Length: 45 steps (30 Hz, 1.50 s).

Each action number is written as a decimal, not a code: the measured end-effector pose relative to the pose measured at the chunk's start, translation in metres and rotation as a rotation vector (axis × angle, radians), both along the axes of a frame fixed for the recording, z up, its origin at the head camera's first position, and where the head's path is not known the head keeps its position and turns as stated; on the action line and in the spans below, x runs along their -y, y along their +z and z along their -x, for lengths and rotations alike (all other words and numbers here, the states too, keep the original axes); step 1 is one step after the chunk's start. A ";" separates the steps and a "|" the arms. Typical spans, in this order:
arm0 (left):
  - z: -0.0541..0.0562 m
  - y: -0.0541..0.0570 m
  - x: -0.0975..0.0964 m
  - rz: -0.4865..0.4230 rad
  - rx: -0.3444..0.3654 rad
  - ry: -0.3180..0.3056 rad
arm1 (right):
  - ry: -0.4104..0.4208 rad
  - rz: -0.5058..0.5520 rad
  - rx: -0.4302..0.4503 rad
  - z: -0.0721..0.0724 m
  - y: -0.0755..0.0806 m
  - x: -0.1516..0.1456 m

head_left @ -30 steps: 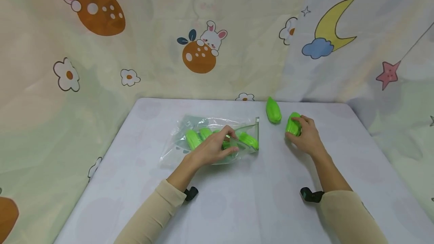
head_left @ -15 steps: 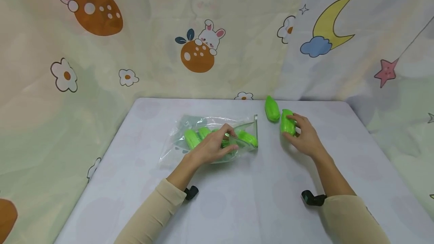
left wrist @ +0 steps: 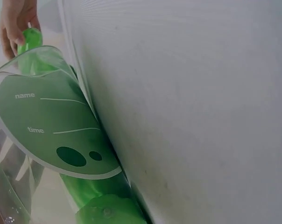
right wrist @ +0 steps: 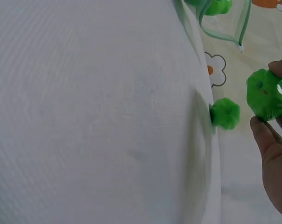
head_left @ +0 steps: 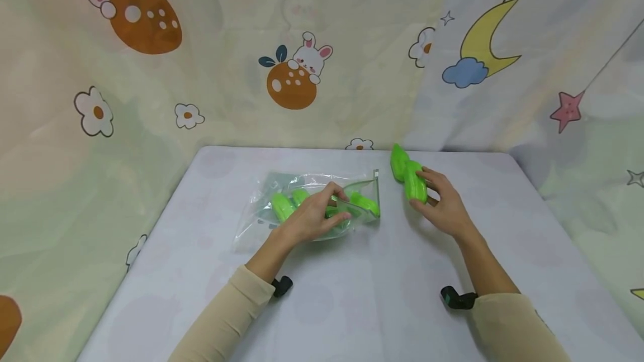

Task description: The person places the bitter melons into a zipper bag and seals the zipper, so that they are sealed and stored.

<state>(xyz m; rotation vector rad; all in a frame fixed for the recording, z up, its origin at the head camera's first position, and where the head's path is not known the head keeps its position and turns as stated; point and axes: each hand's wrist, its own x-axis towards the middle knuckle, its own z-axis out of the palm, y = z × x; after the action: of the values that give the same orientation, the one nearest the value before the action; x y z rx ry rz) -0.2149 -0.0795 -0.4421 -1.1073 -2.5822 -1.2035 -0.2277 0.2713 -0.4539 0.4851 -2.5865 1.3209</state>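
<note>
My right hand [head_left: 445,208] grips a bright green piece [head_left: 415,182], the thumb on one side and the fingers on the other. I hold it upright and off the white table [head_left: 322,312], to the right of the clear zip bag [head_left: 254,228]. A second green piece [head_left: 398,160] sits on the table at the far edge, partly behind mine in the head view — the right wrist view shows a gap between the two.

My left hand [head_left: 314,217] is at the mouth of the bag, thumb and forefinger spread apart there; I cannot tell whether any finger pinches the plastic. The bag lies on its side, more green pieces [head_left: 283,206] inside, its green label [left wrist: 50,116] printed "name" and "time".

Beige sleeves [head_left: 236,306] cover my forearms, with a black device [head_left: 457,298] at each wrist. Behind the table hangs a pale cloth [head_left: 216,27] printed with rabbits, flowers and a moon.
</note>
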 end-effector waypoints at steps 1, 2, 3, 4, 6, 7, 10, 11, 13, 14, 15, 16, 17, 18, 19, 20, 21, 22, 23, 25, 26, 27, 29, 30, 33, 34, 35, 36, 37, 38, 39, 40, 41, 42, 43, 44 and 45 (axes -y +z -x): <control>0.000 0.000 0.000 -0.001 0.000 0.001 | 0.012 0.017 -0.007 -0.001 0.000 0.001; 0.000 0.000 0.000 -0.002 0.000 0.001 | 0.025 0.038 -0.013 -0.001 0.000 0.002; 0.000 -0.001 0.000 -0.003 0.000 0.002 | 0.036 0.054 -0.017 -0.002 0.000 0.003; 0.000 -0.001 0.000 -0.002 0.000 0.005 | 0.048 0.069 -0.019 -0.003 0.000 0.004; 0.000 -0.001 0.001 -0.004 0.000 0.009 | 0.079 0.098 -0.014 -0.003 -0.001 0.006; 0.000 -0.001 0.001 -0.006 -0.002 0.012 | 0.093 0.106 -0.010 -0.003 -0.001 0.007; 0.000 -0.001 0.001 -0.013 -0.009 0.015 | 0.145 0.118 0.015 -0.004 -0.001 0.010; 0.000 -0.002 0.001 -0.016 -0.011 0.015 | 0.160 0.119 0.025 -0.005 -0.001 0.010; 0.000 -0.001 0.001 -0.021 -0.018 0.017 | 0.183 0.115 0.043 -0.007 0.001 0.012; 0.000 -0.002 0.001 -0.025 -0.022 0.018 | 0.191 0.112 0.053 -0.007 0.001 0.013; 0.000 -0.001 0.001 -0.027 -0.027 0.020 | 0.196 0.106 0.060 -0.008 0.002 0.013; 0.000 -0.001 0.001 -0.030 -0.033 0.020 | 0.201 0.103 0.064 -0.009 0.002 0.014; 0.000 -0.001 0.001 -0.032 -0.039 0.019 | 0.206 0.101 0.068 -0.009 0.002 0.015; 0.000 -0.001 0.001 -0.035 -0.046 0.020 | 0.211 0.099 0.071 -0.010 0.002 0.015; 0.000 0.000 0.001 -0.037 -0.054 0.019 | 0.219 0.102 0.073 -0.010 0.002 0.016; 0.001 0.000 0.001 -0.039 -0.062 0.016 | 0.226 0.102 0.076 -0.011 0.003 0.016; 0.001 0.000 0.001 -0.038 -0.069 0.015 | 0.234 0.106 0.080 -0.012 0.003 0.017; 0.001 0.000 0.001 -0.038 -0.076 0.013 | 0.240 0.109 0.081 -0.012 0.002 0.018; 0.001 0.000 0.001 -0.037 -0.082 0.013 | 0.244 0.107 0.083 -0.013 0.002 0.018; 0.002 0.000 0.001 -0.035 -0.095 0.013 | 0.252 0.106 0.086 -0.014 0.002 0.019; 0.002 0.000 0.001 -0.034 -0.100 0.013 | 0.253 0.103 0.088 -0.014 0.001 0.019; 0.002 0.000 0.001 -0.032 -0.103 0.012 | 0.251 0.102 0.090 -0.014 0.001 0.019; 0.002 0.000 0.000 -0.030 -0.107 0.013 | 0.250 0.098 0.089 -0.015 0.001 0.019; 0.003 0.000 0.000 -0.028 -0.108 0.014 | 0.252 0.101 0.090 -0.015 0.002 0.019; 0.003 0.001 0.000 -0.026 -0.107 0.015 | 0.260 0.110 0.091 -0.016 0.002 0.019; 0.003 0.001 -0.001 -0.025 -0.106 0.015 | 0.263 0.112 0.089 -0.016 0.003 0.019; 0.004 0.001 -0.001 -0.026 -0.104 0.014 | 0.267 0.115 0.089 -0.017 0.003 0.019; 0.004 0.001 -0.001 -0.026 -0.104 0.014 | 0.271 0.120 0.089 -0.018 0.003 0.019; 0.004 0.001 -0.001 -0.024 -0.103 0.015 | 0.272 0.123 0.088 -0.018 0.003 0.018; 0.003 0.001 -0.001 -0.024 -0.102 0.014 | 0.273 0.126 0.089 -0.019 0.003 0.018; 0.003 0.001 -0.001 -0.022 -0.103 0.015 | 0.275 0.130 0.088 -0.020 0.003 0.017; 0.003 0.001 -0.001 -0.021 -0.104 0.017 | 0.276 0.133 0.090 -0.021 0.003 0.017; 0.004 0.001 -0.001 -0.022 -0.106 0.018 | 0.277 0.133 0.095 -0.022 0.002 0.016; 0.004 0.001 -0.002 -0.021 -0.110 0.020 | 0.276 0.131 0.099 -0.023 0.002 0.015; 0.004 0.001 -0.002 -0.021 -0.112 0.021 | 0.274 0.128 0.105 -0.023 0.001 0.014; 0.003 0.001 -0.002 -0.025 -0.116 0.020 | 0.276 0.124 0.109 -0.024 0.001 0.013; 0.003 0.001 -0.002 -0.025 -0.121 0.022 | 0.278 0.120 0.115 -0.024 0.000 0.013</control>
<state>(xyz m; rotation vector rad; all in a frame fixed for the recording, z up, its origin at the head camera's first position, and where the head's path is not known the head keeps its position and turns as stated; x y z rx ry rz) -0.2183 -0.0773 -0.4415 -1.1079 -2.4764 -1.1240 -0.2042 0.2583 -0.4534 0.7924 -2.5812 1.6253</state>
